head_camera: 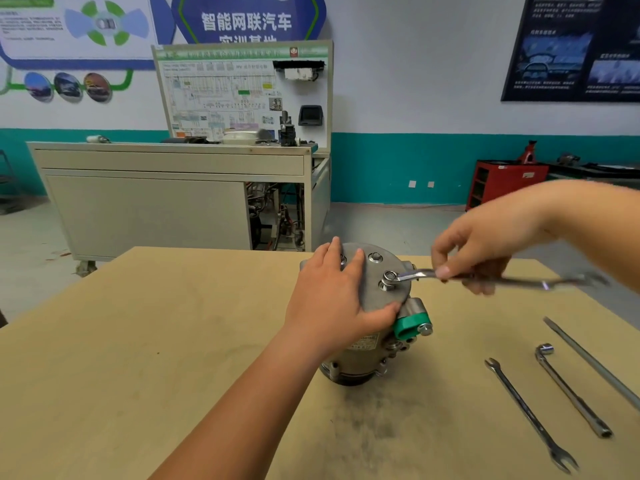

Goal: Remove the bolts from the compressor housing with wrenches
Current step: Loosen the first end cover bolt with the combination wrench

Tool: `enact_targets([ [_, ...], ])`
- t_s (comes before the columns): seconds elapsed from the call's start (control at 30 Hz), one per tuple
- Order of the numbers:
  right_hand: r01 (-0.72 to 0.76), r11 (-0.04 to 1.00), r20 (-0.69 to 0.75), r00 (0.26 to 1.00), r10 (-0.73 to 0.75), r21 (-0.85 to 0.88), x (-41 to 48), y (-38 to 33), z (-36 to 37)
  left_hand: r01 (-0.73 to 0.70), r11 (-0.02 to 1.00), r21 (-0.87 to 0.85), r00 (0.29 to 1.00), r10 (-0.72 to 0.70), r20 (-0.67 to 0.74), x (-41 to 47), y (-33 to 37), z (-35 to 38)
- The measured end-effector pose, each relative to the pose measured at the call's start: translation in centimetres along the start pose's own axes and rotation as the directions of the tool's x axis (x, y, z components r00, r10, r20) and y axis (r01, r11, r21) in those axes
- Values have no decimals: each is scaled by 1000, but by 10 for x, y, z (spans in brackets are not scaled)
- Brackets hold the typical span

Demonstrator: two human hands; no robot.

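Head view: I am looking down on the compressor housing [367,296], which is standing on end on the wooden table [173,341], just right of the frame's centre.
Left hand [332,299]: I am laying it flat on the housing's top plate, fingers straight and spread toward the far edge, thumb lying along the near side beside the green fitting [410,325]. It is gripping nothing; I judge it is bracing the housing so the body is not twisting with the wrench.
Right hand [485,244]: it is reaching in from the right edge of the frame, wrist raised, fingers curled down and pinching the shank of the combination wrench [485,279].
Wrench: its ring end is sitting over the bolt [389,277] on the right side of the top plate, and the handle is pointing right, roughly level.
Hold: I am pinching lightly near the ring end rather than fisting the far end, which suggests the bolt is turning easily.
Second bolt [375,257]: it is sitting in the plate just above the first, untouched.
Spare tools: an open-ended wrench [530,415], an angled socket wrench [571,393] and a long bar [595,365] are lying side by side at the lower right, within reach.
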State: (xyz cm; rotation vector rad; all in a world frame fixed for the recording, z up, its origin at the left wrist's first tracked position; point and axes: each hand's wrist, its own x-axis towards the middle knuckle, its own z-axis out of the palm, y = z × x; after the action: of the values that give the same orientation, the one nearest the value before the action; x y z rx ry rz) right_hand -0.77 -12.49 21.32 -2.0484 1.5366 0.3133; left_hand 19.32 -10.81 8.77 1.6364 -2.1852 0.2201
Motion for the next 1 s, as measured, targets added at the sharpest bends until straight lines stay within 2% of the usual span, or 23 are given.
enact_targets([
  [0.1, 101, 984, -265, 954, -138, -146, 15, 2, -11, 1, 1000, 13, 1000, -1, 6, 1, 1, 0],
  [0.17, 179, 970, -331, 916, -226, -164, 22, 3, -11, 6, 1000, 6, 1000, -6, 4, 1, 0, 0],
  [0.23, 198, 965, -362, 898, -250, -174, 22, 8, -10, 7, 1000, -5, 1000, -7, 2, 0, 0, 0],
  [0.3, 211, 971, -408, 881, -240, -116, 17, 16, -11, 11, 1000, -13, 1000, -11, 2, 0, -2, 0],
  [0.43, 263, 954, -540, 829, -146, 147, 8, 19, 0, 13, 1000, -20, 1000, -13, -2, -1, -5, 1],
  [0.5, 278, 903, -478, 873, -95, 327, 1, 9, 16, 18, 1000, -23, 1000, -19, -11, -1, -3, 1],
  [0.57, 241, 881, -326, 939, -107, 407, -9, -1, 37, 19, 1000, -24, 1000, -20, -14, -1, -2, 0],
  [0.63, 235, 844, -229, 964, -137, 482, -16, -10, 59, 18, 1000, -15, 1000, -18, -18, -1, -1, 0],
  [0.73, 267, 696, -216, 963, -162, 666, -19, -23, 81, 15, 1000, -18, 999, -16, -29, -1, 0, 0],
  [0.87, 225, 389, -172, 971, -166, 893, -18, -31, 88, 6, 1000, -9, 1000, -6, -29, -2, 1, -2],
  [0.93, 219, 333, -175, 972, -158, 917, -16, -32, 87, 6, 1000, -3, 1000, -6, -28, -2, 1, -3],
  [1.0, 221, 337, -183, 973, -140, 915, -14, -33, 87, 7, 1000, -3, 1000, -7, -23, -2, 2, -3],
])
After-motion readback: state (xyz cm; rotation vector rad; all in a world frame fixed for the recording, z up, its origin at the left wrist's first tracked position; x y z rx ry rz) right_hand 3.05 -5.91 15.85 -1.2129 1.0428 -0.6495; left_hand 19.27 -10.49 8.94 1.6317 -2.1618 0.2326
